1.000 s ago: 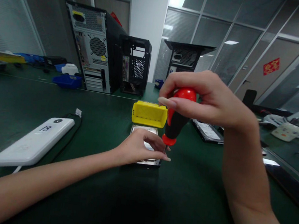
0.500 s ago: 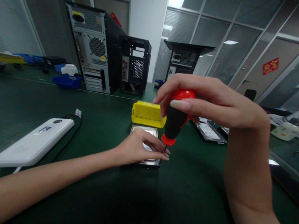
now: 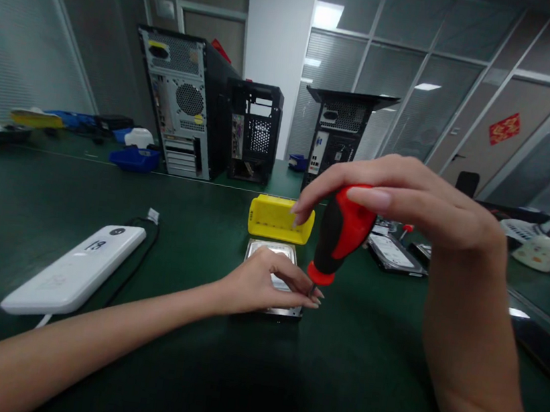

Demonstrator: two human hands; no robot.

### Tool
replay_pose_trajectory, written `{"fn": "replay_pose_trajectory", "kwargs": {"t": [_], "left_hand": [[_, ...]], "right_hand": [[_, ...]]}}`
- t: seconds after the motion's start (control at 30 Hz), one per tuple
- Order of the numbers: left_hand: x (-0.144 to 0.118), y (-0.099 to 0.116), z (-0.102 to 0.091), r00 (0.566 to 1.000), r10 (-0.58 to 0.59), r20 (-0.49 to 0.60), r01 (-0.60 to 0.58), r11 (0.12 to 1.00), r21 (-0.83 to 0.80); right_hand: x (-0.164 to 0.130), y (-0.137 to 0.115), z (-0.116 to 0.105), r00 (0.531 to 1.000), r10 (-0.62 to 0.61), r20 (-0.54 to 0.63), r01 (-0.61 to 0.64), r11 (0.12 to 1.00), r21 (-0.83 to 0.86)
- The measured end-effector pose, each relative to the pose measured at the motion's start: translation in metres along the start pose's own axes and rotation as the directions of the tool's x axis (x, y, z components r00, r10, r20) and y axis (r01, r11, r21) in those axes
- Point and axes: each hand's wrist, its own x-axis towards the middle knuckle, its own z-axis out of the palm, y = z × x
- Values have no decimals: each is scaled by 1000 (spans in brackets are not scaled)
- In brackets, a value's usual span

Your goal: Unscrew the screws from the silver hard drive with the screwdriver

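Observation:
A red and black screwdriver [image 3: 345, 231] stands nearly upright, its handle leaning a little to the right. My right hand [image 3: 406, 195] grips the top of that handle from above, thumb across the red part and index finger reaching past it. Thumb and fingertips of my left hand [image 3: 265, 282] pinch the thin shaft near its tip. Under the left hand lies a silver hard drive [image 3: 270, 248] on the green table, partly covered. The screwdriver's tip is hidden by my fingers, at the drive's right side.
Just behind the drive is a yellow bin [image 3: 281, 219]. A white power bank [image 3: 77, 268] with a cable lies to the left. More hard drives [image 3: 392, 252] lie at right. Computer cases [image 3: 187, 102] and a blue bin [image 3: 135, 157] stand at the back.
The screwdriver handle has turned, showing more of its red side, and leans further right. My right fingers have shifted on it. The left hand keeps its pinch; the whole view has moved slightly.

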Motion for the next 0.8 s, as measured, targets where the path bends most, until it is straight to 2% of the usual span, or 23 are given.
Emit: {"fn": "replay_pose_trajectory", "kwargs": {"t": [0.1,0.27,0.43,0.63,0.8], "left_hand": [[0,-1,0,999,-41,11,41,999,-32],[-2,-5,2,991,-126,52,132,982,-134],[-3,-4,6,983,-181,-44,173,974,-145],[-4,-4,9,982,-124,-142,115,991,-70],[-4,-4,8,987,-91,-136,83,995,-60]], "right_hand": [[-1,1,-1,1000,23,-5,-23,1000,18],[0,4,-1,999,-22,-49,22,1000,1],[3,4,1,993,-42,-112,24,987,-158],[6,-1,4,993,-43,-113,18,976,-218],[8,0,6,989,-99,-114,69,968,-243]]}}
